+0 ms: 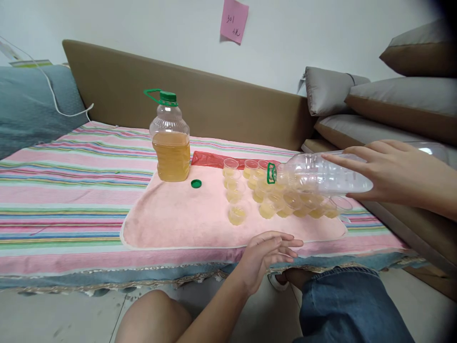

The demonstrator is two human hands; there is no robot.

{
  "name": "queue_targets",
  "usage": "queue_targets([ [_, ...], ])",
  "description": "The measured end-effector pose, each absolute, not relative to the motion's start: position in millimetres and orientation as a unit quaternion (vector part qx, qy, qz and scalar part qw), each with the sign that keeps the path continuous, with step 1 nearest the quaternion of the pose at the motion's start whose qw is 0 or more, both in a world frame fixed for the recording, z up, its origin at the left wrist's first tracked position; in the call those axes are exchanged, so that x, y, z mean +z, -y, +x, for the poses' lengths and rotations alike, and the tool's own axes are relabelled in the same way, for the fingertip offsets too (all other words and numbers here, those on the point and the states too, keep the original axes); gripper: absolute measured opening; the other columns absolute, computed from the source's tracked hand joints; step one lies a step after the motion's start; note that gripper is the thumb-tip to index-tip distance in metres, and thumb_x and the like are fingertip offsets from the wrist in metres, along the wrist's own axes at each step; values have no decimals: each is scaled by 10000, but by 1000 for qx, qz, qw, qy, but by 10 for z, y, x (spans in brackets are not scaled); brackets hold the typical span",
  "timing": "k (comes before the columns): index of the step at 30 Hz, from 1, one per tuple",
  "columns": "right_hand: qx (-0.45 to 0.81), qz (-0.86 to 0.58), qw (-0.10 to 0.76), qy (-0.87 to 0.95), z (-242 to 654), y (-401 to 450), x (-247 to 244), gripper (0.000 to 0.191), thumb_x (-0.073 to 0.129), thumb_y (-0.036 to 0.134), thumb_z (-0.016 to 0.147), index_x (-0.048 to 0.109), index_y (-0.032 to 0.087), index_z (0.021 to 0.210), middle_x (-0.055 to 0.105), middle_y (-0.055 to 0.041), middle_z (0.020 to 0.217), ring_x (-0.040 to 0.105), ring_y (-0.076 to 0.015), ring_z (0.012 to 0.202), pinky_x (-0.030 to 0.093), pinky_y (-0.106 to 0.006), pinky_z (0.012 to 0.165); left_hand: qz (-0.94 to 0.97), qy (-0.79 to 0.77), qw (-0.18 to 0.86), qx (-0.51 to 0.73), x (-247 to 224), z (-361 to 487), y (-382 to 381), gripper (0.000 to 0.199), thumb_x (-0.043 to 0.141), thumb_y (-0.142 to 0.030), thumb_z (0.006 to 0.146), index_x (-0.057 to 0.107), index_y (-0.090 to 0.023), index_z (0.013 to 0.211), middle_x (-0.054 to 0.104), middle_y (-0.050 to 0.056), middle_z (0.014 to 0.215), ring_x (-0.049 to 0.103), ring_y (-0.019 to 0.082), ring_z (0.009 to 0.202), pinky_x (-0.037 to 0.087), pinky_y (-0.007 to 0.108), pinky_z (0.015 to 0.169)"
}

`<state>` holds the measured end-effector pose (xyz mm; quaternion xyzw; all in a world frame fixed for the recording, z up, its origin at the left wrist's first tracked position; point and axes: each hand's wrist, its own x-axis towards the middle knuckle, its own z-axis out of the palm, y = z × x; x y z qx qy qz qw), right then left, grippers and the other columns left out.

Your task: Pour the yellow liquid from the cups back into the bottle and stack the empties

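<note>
Faced a striped sheet (71, 190), pink, white, green and yellow, spread wide and flat, with a fringed blue-grey edge (143, 275) hanging above the pale tiled floor (85, 317). Saw a pink towel (185, 214) with rounded corners laid over its middle, edged in white. Had a brown board (214, 105) running along the back, and behind it a white wall (160, 28) bearing a pink note (234, 21) marked "301" by hand. Saw grey and brown cushions (410, 97) stacked at the right, a blue-grey pad (28, 102) at the far left, and a white cable (52, 90) trailing over it.

Gripped the clear bottle (309, 176) in the right hand (389, 174), fingers wrapped around its body, holding it nearly level with the green-ringed neck (284, 172) pointing left over the cups (237, 215). Could not tell from this angle any contact between neck and cups. Held the left hand (266, 253) just in front of the towel, fingers loosely spread. Found the cups, clear and part filled with pale yellow liquid (237, 219), grouped on the towel's right half, some partly hidden by the bottle. Noted a big bottle (170, 140) of amber liquid (173, 162) upright at the towel's back left corner, its green cap (168, 97) on, a green lid (196, 184) lying flat to the right, and a red plastic sheet (210, 160) behind the cups.
</note>
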<state>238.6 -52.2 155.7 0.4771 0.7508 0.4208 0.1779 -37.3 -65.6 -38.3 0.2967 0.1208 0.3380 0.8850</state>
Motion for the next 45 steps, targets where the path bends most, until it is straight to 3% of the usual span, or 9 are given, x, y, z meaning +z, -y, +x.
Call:
queue_targets([
  [14,400,509,143,-749,2658,787,1557,895,538,675,751,311,239,1499,641,-125,1158,597,-321,894,452,-417,772,303,-140,882,332,-416,-349,657,302,708,-358,766,724,-105,932,741,165,1039,667,177,805,493,306,803],
  [23,400,534,146,-731,2748,914,1509,806,586,576,760,381,220,1453,668,-108,1130,620,-305,852,455,-406,750,303,-162,882,321,-417,-316,665,344,746,-395,725,722,-109,915,743,162,1025,665,186,800,495,321,804],
  [33,411,511,169,-735,2926,723,1514,772,633,537,771,394,264,1453,649,-94,1169,589,-307,940,418,-401,829,307,-160,881,323,-470,-297,644,309,719,-360,762,720,-110,943,735,165,1047,659,187,817,488,321,807],
  [41,429,443,157,-771,2844,587,1619,609,587,377,862,442,253,1441,646,-104,1164,558,-278,957,395,-402,912,301,-165,882,324,-426,-303,647,316,721,-362,752,709,-111,943,728,167,1056,651,190,814,480,325,804],
  [45,436,424,176,-774,2826,523,1669,670,646,337,818,438,244,1448,629,-114,1167,537,-297,1013,391,-422,954,294,-163,884,325,-422,-313,636,326,725,-348,749,695,-116,976,721,164,1077,653,186,809,480,327,804],
])
